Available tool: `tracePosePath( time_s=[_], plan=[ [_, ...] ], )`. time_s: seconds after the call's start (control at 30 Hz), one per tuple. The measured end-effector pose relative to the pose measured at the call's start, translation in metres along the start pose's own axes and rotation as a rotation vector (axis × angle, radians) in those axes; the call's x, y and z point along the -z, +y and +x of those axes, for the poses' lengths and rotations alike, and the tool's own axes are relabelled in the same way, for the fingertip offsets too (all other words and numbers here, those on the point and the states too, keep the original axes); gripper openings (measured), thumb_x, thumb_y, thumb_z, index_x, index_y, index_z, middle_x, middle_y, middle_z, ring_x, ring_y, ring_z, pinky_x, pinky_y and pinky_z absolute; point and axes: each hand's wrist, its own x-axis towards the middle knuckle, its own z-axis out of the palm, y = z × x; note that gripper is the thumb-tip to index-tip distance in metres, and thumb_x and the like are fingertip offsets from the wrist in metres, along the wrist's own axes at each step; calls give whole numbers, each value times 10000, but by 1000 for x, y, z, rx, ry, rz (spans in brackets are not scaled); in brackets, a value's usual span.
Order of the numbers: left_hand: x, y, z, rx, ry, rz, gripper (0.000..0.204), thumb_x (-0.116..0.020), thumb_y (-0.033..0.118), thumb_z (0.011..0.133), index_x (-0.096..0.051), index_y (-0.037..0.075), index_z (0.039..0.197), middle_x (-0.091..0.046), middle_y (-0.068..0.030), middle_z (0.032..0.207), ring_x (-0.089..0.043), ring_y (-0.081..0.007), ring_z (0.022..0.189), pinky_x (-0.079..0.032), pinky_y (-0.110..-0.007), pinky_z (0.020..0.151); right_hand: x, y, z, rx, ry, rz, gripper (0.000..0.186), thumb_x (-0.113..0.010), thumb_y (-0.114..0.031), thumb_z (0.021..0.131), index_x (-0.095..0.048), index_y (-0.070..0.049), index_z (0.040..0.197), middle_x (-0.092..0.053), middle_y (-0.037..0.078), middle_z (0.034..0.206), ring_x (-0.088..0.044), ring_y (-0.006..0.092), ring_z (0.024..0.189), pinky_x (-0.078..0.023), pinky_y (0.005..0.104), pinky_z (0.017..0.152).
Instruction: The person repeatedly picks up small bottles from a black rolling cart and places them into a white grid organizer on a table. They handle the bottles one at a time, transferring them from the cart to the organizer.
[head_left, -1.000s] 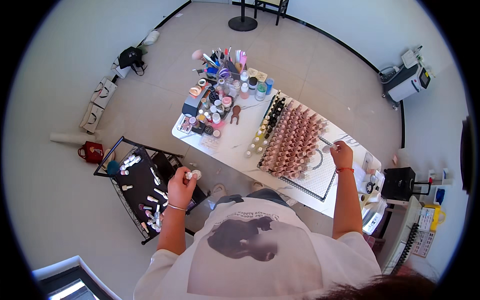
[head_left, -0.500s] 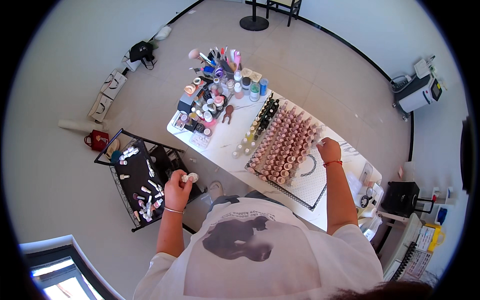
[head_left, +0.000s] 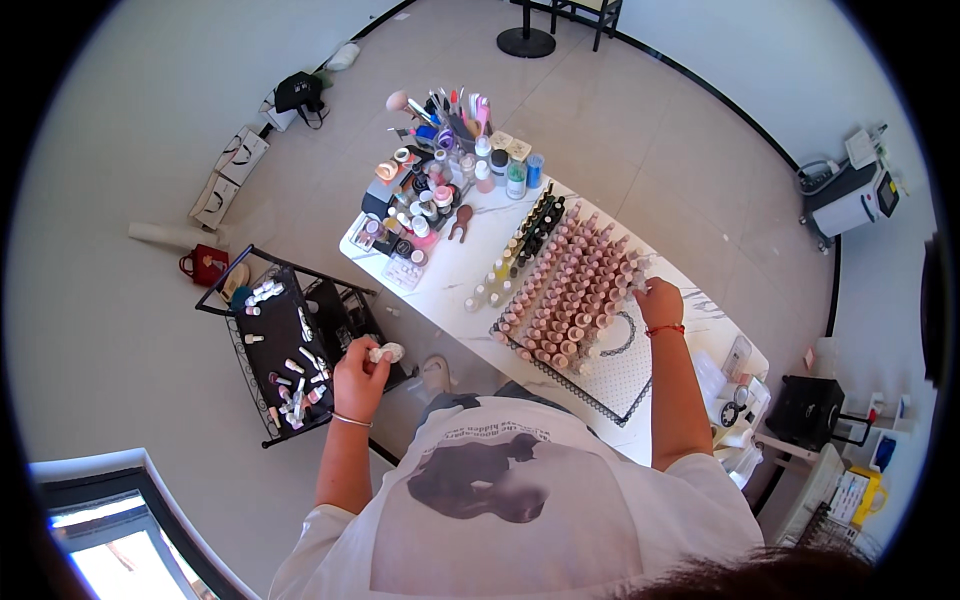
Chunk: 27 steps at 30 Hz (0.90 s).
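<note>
Right hand (head_left: 660, 303) by bottles (head_left: 575, 290), floor (head_left: 690, 180) beyond table edge (head_left: 705, 298)

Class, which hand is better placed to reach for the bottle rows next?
Probably the right hand: it is beside the bottle rows; the left hand is by the cart, holding something white.

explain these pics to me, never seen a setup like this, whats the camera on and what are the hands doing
There is no robot here, just a person's two bare hands. The view comes from a wide fisheye camera on their head, looking down, so straight edges bend.

The white table carries rows of pinkish bottles, partly on a lace-edged mat, with jars and brushes at its far left end. A black trolley with scattered small bottles stands left.

The left hand holds something small and whitish. The right hand is at the end of the rows; its fingertips are too small to read.
</note>
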Motion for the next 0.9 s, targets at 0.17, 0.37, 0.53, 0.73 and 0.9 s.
tracePosePath(
  time_s=[0.17,0.37,0.53,0.73,0.9],
  plan=[
    [-4,20,-2,-13,-40,-66,224,-754,152,857,-606,52,990,-547,-50,608,-526,-130,518,-440,-288,507,19,-11,-15,42,101,-56,340,-807,-307,774,-707,-26,938,-712,155,868,-688,335,826,-549,414,755],
    [-6,82,5,-133,-254,-140,243,-736,167,877,-597,52,1040,-599,-96,671,-611,-200,573,-476,-321,545,33,-97,-75,620,-3,484,245,-818,-136,765,-700,-54,964,-641,107,841,-625,247,729,-514,354,659],
    [-14,136,11,-424,-452,-8,280,-741,195,833,-625,92,1066,-663,-106,796,-653,-285,672,-519,-394,613,65,-183,-133,897,-302,653,336,-779,-211,769,-684,-82,1063,-635,102,864,-626,288,833,-511,403,730],
    [-28,158,13,-698,-416,-10,392,-782,159,787,-617,81,1134,-617,-81,743,-626,-242,642,-493,-375,597,68,-197,-145,874,-254,601,267,-753,-177,739,-677,-81,976,-640,105,847,-632,327,811,-519,411,704],
    [-18,151,5,-434,-498,-57,505,-741,137,836,-550,85,1301,-593,-82,819,-590,-238,646,-487,-356,615,78,-147,-124,587,-27,667,197,-753,-143,748,-686,-63,914,-668,132,837,-663,317,748,-531,394,666]
  ],
)
